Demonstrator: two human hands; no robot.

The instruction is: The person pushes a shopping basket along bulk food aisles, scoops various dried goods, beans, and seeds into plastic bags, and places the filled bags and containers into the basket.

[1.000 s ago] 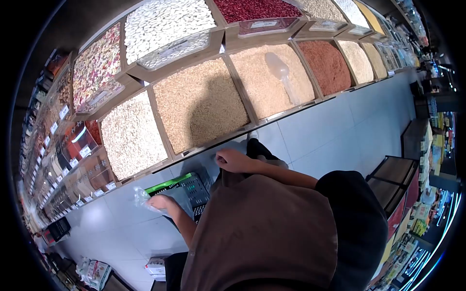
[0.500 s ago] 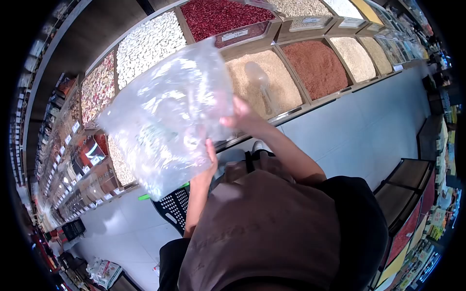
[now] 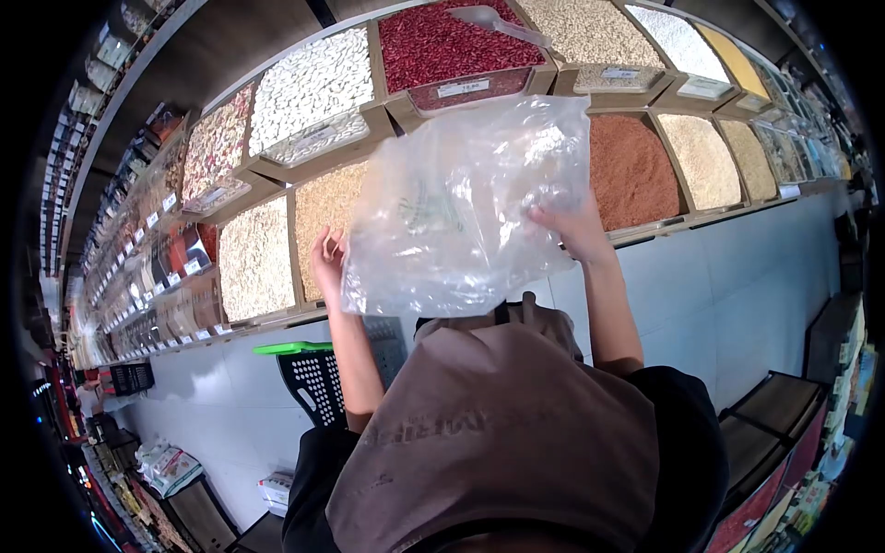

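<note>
A clear plastic bag (image 3: pixel 452 212) is spread out in front of me, over the lower row of grain bins. My right hand (image 3: pixel 576 226) pinches its right side, with the thumb on the near face. Beside the bag's left edge is my left hand (image 3: pixel 329 263), its fingers apart and curled a little, with nothing seen in them. Behind the bag lie a bin of tan grain (image 3: pixel 323 207) on the left and one of reddish-brown grain (image 3: pixel 631 170) on the right.
The upper row has white beans (image 3: pixel 313 92) and red beans (image 3: pixel 442 46) with a clear scoop (image 3: pixel 498 23) on top. A black basket with a green handle (image 3: pixel 293 348) stands on the floor to my left. A dark shelf (image 3: pixel 770 415) is at the right.
The bag has come up from low at my left, then moved right. My right hand now grips its right side. My left hand has moved left, to the bag's left edge, with its fingers apart.
</note>
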